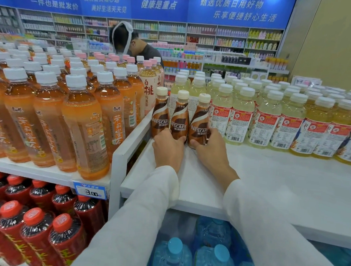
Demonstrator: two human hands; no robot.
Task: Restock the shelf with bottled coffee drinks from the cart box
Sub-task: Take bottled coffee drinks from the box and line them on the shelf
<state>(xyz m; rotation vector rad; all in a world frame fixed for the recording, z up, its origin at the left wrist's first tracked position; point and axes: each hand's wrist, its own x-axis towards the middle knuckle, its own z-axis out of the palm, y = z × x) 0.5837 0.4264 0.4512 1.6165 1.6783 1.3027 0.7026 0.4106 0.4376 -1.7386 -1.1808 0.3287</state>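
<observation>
Three brown Nescafé coffee bottles with cream caps stand upright in a row at the back left of the white shelf (271, 182): the left bottle (160, 110), the middle bottle (179, 116) and the right bottle (199, 120). My left hand (169, 149) wraps the bases of the left and middle bottles. My right hand (211, 150) grips the base of the right bottle, fingers curled behind it. The cart box is not in view.
Pale yellow drink bottles (266, 119) fill the shelf's back to the right. Orange tea bottles (77, 114) crowd the adjoining shelf on the left, past a white divider (132, 138). Red-capped bottles (33, 216) and blue water jugs (173, 258) sit below. A person (135, 43) bends behind the shelves.
</observation>
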